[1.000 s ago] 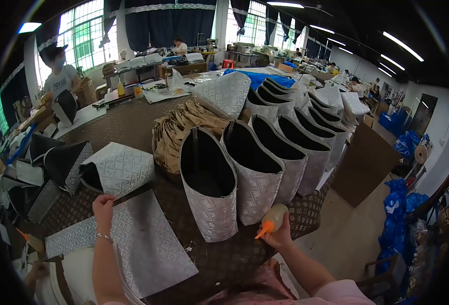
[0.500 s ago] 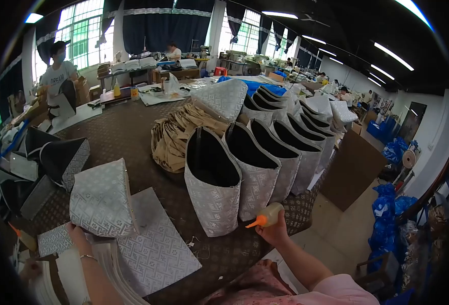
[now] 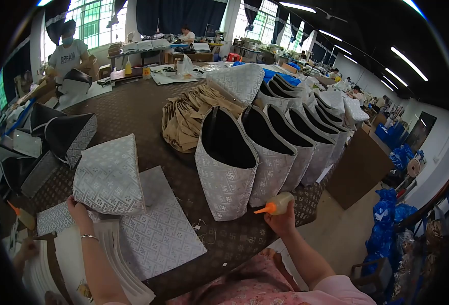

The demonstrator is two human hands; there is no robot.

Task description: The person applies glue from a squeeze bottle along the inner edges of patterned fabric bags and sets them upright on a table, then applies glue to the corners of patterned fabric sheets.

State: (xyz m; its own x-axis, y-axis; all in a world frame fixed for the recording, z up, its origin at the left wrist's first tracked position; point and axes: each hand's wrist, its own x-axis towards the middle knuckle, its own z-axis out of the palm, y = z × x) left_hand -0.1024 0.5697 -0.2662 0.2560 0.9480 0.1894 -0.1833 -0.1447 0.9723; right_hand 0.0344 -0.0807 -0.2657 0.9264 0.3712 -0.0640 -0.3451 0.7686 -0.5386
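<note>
My left hand (image 3: 80,211) grips the lower left edge of a silver patterned pouch (image 3: 110,175); its fingertips are partly hidden. The pouch stands tilted on the table, its opening out of sight. My right hand (image 3: 281,222) is wrapped round a clear glue bottle (image 3: 284,202) with an orange nozzle pointing left. Just beyond the bottle stands a row of silver patterned pouches (image 3: 225,185) with black linings, mouths up. Between my hands lies a flat silver patterned sheet (image 3: 166,223). White curved sheets (image 3: 115,254) are stacked beneath my left forearm.
A brown paper bundle (image 3: 196,114) sits behind the row. Black-lined pouches (image 3: 69,134) lie at the left, near a second glue bottle (image 3: 25,217). Another person's hand (image 3: 28,249) is at the lower left. A co-worker (image 3: 69,56) stands across the table (image 3: 128,114), holding a pouch.
The view has shifted, so the table things appear higher and slightly right. Both hands keep their holds. The co-worker across the table has turned more this way, and the pouch there has tilted.
</note>
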